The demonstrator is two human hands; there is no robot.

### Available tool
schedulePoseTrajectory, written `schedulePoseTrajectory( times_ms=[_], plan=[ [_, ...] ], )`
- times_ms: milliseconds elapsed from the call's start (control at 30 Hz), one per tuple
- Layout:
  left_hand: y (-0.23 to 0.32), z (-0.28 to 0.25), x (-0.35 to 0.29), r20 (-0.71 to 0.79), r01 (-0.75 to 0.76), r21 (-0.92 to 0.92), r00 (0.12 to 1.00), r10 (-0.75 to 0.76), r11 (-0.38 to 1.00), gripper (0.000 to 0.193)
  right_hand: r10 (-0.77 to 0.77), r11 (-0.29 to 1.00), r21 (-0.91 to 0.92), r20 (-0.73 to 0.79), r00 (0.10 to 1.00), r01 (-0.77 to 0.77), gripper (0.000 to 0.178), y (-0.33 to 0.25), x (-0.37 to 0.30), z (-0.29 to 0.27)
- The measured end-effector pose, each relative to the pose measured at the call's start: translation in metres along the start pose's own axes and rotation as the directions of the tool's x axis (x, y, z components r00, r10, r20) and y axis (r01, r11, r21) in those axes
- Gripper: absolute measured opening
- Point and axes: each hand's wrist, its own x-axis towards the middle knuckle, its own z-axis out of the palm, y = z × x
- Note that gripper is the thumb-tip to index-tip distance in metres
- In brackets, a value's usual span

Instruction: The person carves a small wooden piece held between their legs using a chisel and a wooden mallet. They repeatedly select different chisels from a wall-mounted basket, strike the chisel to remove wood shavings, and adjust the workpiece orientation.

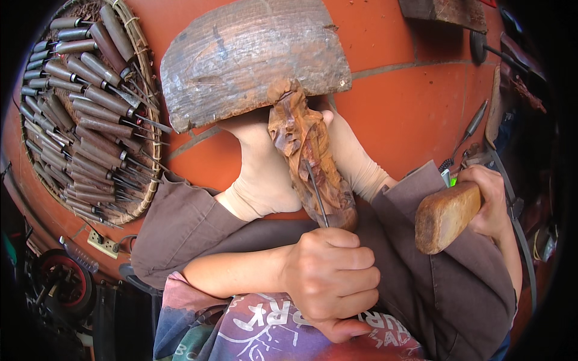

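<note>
My left hand (331, 280) is closed in a fist around a carving chisel. The handle is hidden inside the fist, while the thin steel blade (317, 194) reaches forward onto a carved wooden figure (294, 135). Reddish-brown and deeply cut, the figure leans with its top against the edge of a thick, worn wooden block (253, 57). Two feet in beige socks (259, 168) flank the carving. Off to the right, my right hand (489, 198) grips a wooden mallet (444, 219), held above my right leg and apart from the chisel.
A round wicker basket (150, 78) full of wooden-handled carving tools stands at the left on the orange tiled floor (391, 114). Below it are a power socket (102, 243) and a dark wheel (63, 283). Another wood piece (445, 13) lies at the far right, near a soldering-iron-like tool (474, 123).
</note>
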Motion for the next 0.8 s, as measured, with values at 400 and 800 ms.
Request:
schedulePoseTrajectory(
  times_ms=[400, 800],
  plan=[
    [0.001, -0.001, 0.011, -0.098, 0.051, -0.003, 0.994, -0.051, 0.999, 0.032, -0.448, 0.88, -0.217, -0.092, 0.889, 0.421, 0.031, -0.024, 0.009, -0.031],
    [0.007, -0.005, 0.026, -0.108, 0.161, -0.006, 0.981, -0.161, 0.987, 0.027, -0.792, 0.603, -0.352, -0.157, 0.59, 0.716, 0.034, -0.064, 0.033, -0.051]
  ],
)
